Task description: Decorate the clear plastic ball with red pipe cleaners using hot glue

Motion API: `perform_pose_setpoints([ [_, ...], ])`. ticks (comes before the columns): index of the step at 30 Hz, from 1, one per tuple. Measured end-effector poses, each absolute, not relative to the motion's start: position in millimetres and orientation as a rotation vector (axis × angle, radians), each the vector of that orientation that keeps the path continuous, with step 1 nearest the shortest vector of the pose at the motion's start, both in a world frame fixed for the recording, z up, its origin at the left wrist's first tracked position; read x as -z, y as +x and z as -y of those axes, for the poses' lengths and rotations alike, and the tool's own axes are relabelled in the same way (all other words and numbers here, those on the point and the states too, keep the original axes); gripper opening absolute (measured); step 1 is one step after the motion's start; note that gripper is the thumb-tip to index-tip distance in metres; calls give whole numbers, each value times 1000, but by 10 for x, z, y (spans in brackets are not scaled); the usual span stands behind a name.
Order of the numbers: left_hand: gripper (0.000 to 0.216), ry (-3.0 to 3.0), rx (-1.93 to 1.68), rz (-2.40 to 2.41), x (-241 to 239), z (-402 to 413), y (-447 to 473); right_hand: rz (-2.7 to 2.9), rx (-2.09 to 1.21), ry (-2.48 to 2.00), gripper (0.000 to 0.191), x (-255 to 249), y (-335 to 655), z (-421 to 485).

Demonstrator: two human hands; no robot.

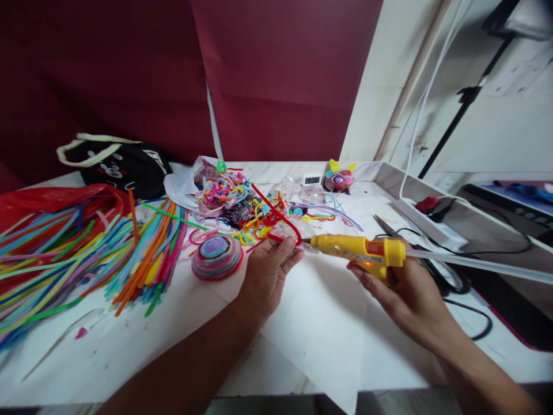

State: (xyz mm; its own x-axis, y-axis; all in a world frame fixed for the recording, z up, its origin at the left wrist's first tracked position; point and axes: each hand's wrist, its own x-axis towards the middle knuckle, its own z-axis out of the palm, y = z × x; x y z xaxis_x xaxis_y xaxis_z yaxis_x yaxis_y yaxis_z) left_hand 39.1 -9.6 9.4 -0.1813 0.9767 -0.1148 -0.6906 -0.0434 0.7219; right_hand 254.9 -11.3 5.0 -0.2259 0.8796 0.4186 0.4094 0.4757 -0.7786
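Note:
My left hand (270, 268) pinches a red pipe cleaner (276, 213) against a small clear ornament (288, 231) at its fingertips. My right hand (397, 288) grips a yellow hot glue gun (360, 251), a clear glue stick (475, 266) poking out of its back. The gun's nozzle points left and nearly touches the piece in my left hand. A striped dome wound from pipe cleaners (216, 256) sits just left of my left hand on the white table (319, 323).
Bundles of straight coloured pipe cleaners (86, 253) cover the left side, on a red bag (47, 199). A tangle of bent ones (242, 202) lies behind. A black tote bag (123, 164), scissors (386, 226), a power strip (436, 222), cables and a small colourful figure (340, 177) stand around.

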Motion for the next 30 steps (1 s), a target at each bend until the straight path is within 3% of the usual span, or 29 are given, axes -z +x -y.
perform_pose_setpoints([
  [30, 28, 466, -1595, -802, -89, 101, 399, 1900, -529, -1103, 28, -27, 2539, 132],
])
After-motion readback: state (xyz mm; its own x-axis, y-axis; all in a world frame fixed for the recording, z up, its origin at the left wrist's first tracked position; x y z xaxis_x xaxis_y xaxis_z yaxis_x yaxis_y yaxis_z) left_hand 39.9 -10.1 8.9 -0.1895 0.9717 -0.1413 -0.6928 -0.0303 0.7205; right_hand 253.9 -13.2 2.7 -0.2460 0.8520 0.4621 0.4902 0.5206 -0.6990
